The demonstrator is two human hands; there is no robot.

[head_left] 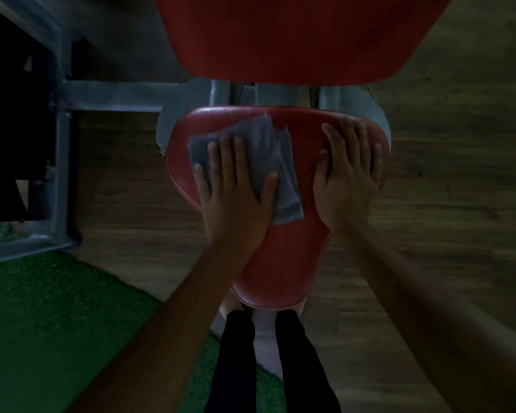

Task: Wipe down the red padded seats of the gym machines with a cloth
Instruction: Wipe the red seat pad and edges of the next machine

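A red padded seat [280, 263] of a gym machine fills the middle of the head view, wide at the far end and narrow toward me. A grey cloth [268, 150] lies spread on its left half. My left hand [236, 189] presses flat on the cloth with straight, spread fingers. My right hand [349, 174] rests flat on the seat's bare right side, fingers straight and reaching toward the far right rim. A red backrest pad [295, 34] stands above the seat at the top of the view.
A grey metal frame [111, 95] runs left from under the seat, with a dark upright [61, 162] at far left. Green turf [57, 323] covers the lower left floor; wood flooring [444, 174] lies to the right. My dark-trousered legs [268, 362] stand at the seat's near tip.
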